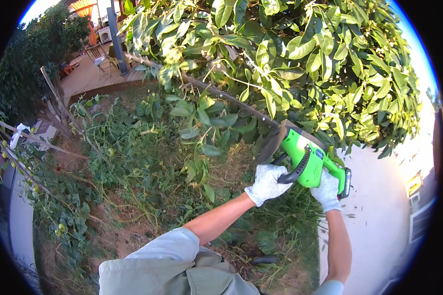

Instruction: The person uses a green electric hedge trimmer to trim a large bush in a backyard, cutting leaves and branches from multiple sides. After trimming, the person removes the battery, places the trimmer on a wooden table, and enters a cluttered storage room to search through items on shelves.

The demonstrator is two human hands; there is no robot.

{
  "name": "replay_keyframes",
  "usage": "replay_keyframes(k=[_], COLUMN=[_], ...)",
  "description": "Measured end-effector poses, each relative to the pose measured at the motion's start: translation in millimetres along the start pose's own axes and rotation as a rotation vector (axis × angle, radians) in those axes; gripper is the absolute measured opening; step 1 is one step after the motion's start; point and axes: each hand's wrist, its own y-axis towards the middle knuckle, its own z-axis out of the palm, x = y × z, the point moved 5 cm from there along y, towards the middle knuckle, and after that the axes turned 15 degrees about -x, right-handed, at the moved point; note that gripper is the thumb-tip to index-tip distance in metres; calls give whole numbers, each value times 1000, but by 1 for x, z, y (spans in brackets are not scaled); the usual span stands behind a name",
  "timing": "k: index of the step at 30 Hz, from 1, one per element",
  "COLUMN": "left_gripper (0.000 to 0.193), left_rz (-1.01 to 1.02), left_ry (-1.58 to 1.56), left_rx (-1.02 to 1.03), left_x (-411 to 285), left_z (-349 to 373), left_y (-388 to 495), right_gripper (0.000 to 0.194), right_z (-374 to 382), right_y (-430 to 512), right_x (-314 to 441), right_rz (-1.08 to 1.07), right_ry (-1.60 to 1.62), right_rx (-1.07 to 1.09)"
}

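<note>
Both my hands wear pale knit gloves and hold a green cordless hedge trimmer (302, 155). My left hand (267, 183) grips its black front loop handle (294, 173). Around the rear handle, partly hidden by the housing, my right hand (325, 190) is closed; a battery pack (347, 182) sits just beyond it. From a dark guard (271, 142) the long toothed blade (229, 97) reaches to the upper left, lying along the lower side of a leafy bush (302, 55). Some leaves (210, 118) below the blade look blurred. The blade's far end is partly covered by foliage.
Tomato plants (110, 143) with green fruit and wooden stakes (64, 107) grow on the left. A pale paved path (365, 206) runs along the right. At upper left stands a wooden deck (85, 72) with a folding chair (98, 59) and a grey post (117, 40).
</note>
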Motion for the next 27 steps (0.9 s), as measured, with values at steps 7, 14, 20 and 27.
replay_keyframes(k=[7, 14, 20, 27], left_gripper=[25, 24, 24, 25], left_rz=[-138, -218, -288, -306], left_ry=[-93, -187, -304, -415], left_rx=[-82, -71, -108, -165], left_x=[-10, -15, -14, -16], left_z=[11, 23, 29, 42], left_y=[0, -5, -11, -11], right_gripper=[31, 26, 24, 18], right_z=[-56, -83, -93, -125], right_y=[21, 19, 27, 39], right_x=[-1, -7, -16, -9], right_rz=[-8, -9, -39, -65], right_ry=[-195, -217, -264, -337], right_rx=[120, 167, 217, 212])
